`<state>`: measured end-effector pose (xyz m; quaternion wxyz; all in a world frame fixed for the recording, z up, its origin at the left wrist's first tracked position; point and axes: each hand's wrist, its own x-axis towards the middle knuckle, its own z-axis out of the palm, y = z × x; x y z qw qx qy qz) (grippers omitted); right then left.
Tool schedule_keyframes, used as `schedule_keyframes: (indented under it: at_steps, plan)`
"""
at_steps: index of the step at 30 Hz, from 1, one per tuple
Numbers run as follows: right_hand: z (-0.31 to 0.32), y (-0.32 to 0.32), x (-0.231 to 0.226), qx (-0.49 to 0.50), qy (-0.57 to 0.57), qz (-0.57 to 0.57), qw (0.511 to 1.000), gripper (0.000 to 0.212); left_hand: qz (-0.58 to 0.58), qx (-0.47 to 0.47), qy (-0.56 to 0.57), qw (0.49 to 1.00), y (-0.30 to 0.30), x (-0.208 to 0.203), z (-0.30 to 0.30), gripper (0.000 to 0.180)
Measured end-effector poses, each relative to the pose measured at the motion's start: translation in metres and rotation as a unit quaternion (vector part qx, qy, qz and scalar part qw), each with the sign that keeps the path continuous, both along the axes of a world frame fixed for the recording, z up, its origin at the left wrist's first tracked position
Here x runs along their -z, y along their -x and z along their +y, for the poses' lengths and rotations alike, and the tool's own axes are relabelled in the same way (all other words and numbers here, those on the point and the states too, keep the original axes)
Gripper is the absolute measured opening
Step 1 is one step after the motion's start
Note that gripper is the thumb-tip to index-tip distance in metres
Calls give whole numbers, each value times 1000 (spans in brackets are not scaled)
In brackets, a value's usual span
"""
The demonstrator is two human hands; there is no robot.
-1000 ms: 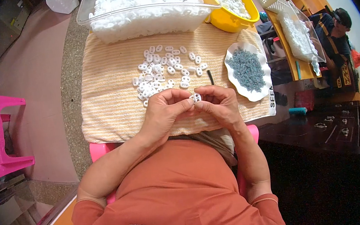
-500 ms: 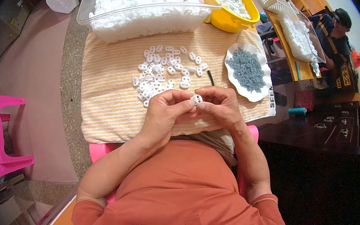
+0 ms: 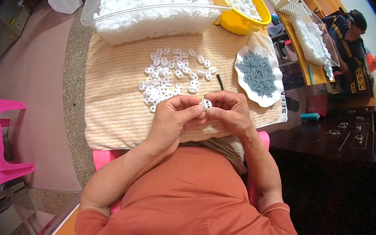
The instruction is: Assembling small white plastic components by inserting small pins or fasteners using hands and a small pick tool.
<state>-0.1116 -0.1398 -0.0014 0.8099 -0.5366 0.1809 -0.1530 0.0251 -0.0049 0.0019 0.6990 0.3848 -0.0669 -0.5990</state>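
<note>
My left hand (image 3: 176, 114) and my right hand (image 3: 228, 108) meet near the front edge of a striped towel (image 3: 111, 93). Between their thumbs and fingertips they pinch one small white two-hole plastic piece (image 3: 208, 104), its holes facing up. Fingertips cover part of it, so I cannot see whether anything else sits inside. Just beyond my hands lies a loose heap of similar white oval pieces (image 3: 158, 81). A short dark rod (image 3: 220, 82) rests on the towel past my right fingers. To the right, a scalloped white dish (image 3: 242, 83) holds many tiny grey spring-like parts (image 3: 259, 74).
A large clear bin (image 3: 154, 24) full of white pieces stands at the far edge, beside a yellow tub (image 3: 238, 26) holding more. A pink stool (image 3: 9, 138) is at the left. On the right, another person (image 3: 345, 34) sits by a clear box (image 3: 311, 38) of white pieces.
</note>
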Motion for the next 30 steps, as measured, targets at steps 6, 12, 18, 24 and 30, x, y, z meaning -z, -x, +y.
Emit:
schedule_keyframes:
  at_steps: [6, 12, 18, 24, 30]
  plan:
    - [-1, 0, 4, 1, 5, -8, 1000, 29, -5, -2, 0, 1000, 1, 1, 0, 13]
    - [0, 0, 3, 4, 8, -8, 1000, 29, -1, -6, -9, 1000, 1, 1, 0, 13]
    - [-1, 1, 3, -2, 15, 2, 1000, 30, -4, -7, -15, 1000, 2, 0, 0, 12]
    - [1, 1, 0, 2, -4, 0, 1000, 28, 4, -2, -12, 1000, 1, 0, 0, 14]
    - [3, 1, -5, 13, -18, 2, 1000, 27, 25, 10, 1, 1000, 1, -2, 0, 13]
